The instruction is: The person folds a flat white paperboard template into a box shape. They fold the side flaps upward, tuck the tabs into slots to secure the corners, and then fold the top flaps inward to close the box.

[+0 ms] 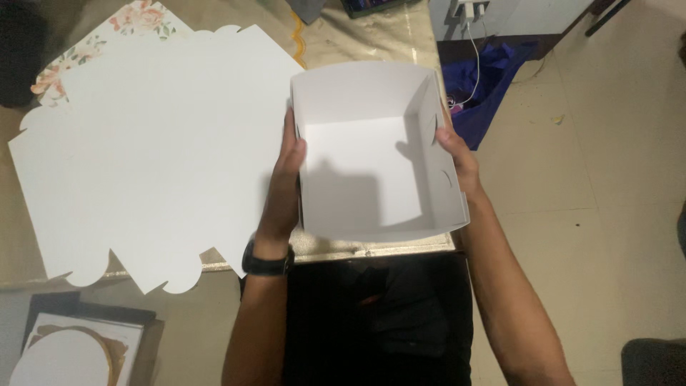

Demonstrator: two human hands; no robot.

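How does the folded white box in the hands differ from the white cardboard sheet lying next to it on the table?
The folded white cardboard box stands with raised walls; the flat white cardboard sheet lies unfolded. The box is held between the left hand and right hand; no hand touches the sheet. The sheet spreads wider, with scalloped edges. Both are plain white card.

The room is dim and warm, and the white box [371, 154] and the flat sheets [150, 150] are the brightest parts. The hands throw soft shadows inside the box, and the lap below is almost black. The picture is slightly soft, and the table [357, 32] has a weak glare at the top.
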